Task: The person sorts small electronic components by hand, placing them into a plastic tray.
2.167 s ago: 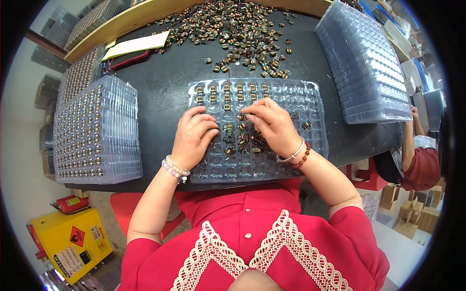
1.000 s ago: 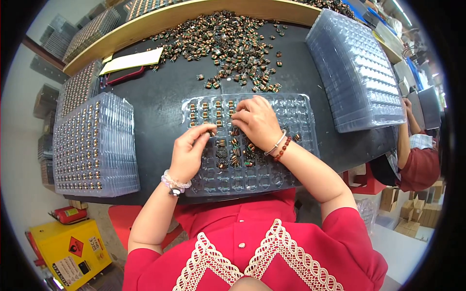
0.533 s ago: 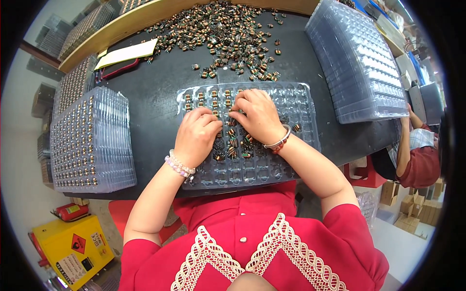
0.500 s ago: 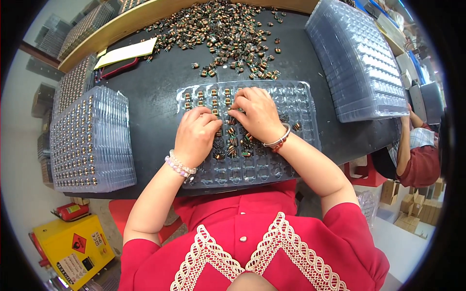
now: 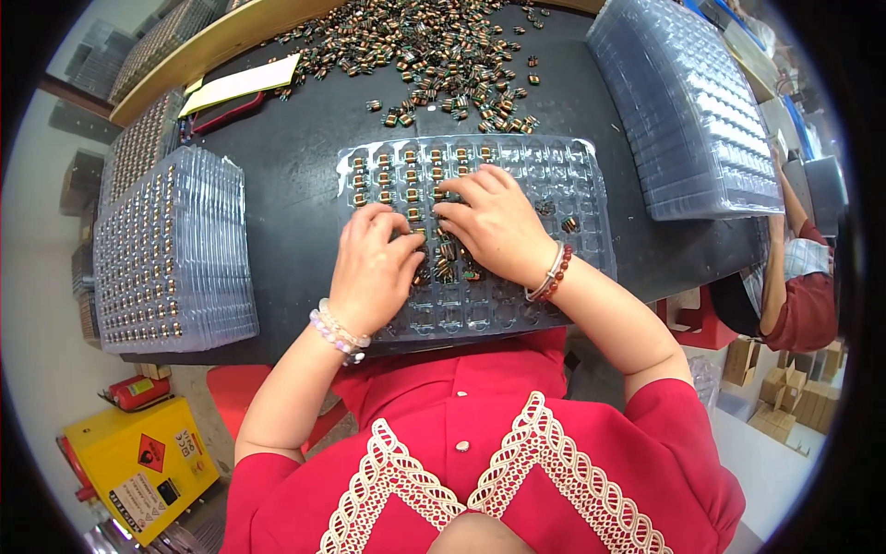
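A clear plastic pocket tray [image 5: 475, 319] lies on the dark table in front of me. Small copper-wound coils [image 5: 412, 175] sit upright in its far left pockets, and a loose heap of the same coils [image 5: 446, 270] lies on its middle. Over the tray's left part, my left hand [image 5: 374, 272] is closed, its thumb and forefinger pinching around a coil beside the heap. My right hand [image 5: 498, 231] bends over the middle, fingertips on a coil in the filled rows, thumb just nearer. The fingers partly hide both coils.
A big pile of loose coils [image 5: 434, 55] spreads over the table's far side. Filled trays [image 5: 175, 254] are stacked at left, clear trays [image 5: 688, 120] at right. Yellow paper [image 5: 242, 85] lies far left. Another person's red sleeve [image 5: 801, 314] shows at the right edge.
My right hand has drawn back toward me over the tray, uncovering coils in the far row. My left hand stays near the heap, its fingers shifted slightly. The whole view has shifted a little.
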Tool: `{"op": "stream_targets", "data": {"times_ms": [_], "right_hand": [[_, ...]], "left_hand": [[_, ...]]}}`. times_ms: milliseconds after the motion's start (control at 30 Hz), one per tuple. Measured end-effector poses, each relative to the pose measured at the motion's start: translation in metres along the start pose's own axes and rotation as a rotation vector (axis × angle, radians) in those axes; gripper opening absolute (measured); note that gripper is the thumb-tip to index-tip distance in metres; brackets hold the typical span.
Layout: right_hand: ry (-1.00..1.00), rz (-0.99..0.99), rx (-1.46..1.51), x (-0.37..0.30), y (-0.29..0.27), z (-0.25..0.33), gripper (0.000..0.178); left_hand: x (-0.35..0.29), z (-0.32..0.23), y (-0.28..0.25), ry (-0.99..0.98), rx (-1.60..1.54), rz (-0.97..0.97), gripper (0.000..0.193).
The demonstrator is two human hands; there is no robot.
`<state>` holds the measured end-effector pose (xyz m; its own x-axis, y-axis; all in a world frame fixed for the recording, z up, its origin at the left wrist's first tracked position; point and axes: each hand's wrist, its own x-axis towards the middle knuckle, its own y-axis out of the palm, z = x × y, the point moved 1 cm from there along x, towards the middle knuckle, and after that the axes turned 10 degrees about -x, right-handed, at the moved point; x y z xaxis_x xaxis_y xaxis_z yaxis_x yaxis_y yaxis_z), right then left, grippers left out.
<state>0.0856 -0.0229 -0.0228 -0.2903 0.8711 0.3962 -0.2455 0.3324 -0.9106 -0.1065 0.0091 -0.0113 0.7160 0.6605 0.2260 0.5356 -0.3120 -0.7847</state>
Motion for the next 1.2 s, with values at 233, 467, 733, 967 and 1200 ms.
{"op": "stream_targets", "data": {"times_ms": [233,467,733,967,1200], "right_hand": [[-0.016,-0.015,-0.012,0.003,0.0,0.0,0.014],[0.056,0.042,0.095,0.0,-0.002,-0.004,0.009],[0.065,0.149,0.001,0.013,-0.002,0.002,0.011],[0.04,0.158,-0.017,0.012,0.004,0.002,0.011],[0.125,0.077,0.101,0.012,0.008,-0.002,0.009]], "left_hand": [[-0.006,-0.006,0.001,0.081,0.031,-0.023,0.015],[-0.008,-0.001,0.001,0.106,-0.085,0.011,0.016],[-0.005,0.005,-0.002,0.029,-0.292,-0.056,0.016],[0.001,0.035,0.0,-0.411,-0.99,-0.253,0.016],[0.015,0.045,-0.009,-0.208,-0.222,-0.169,0.013]]}}
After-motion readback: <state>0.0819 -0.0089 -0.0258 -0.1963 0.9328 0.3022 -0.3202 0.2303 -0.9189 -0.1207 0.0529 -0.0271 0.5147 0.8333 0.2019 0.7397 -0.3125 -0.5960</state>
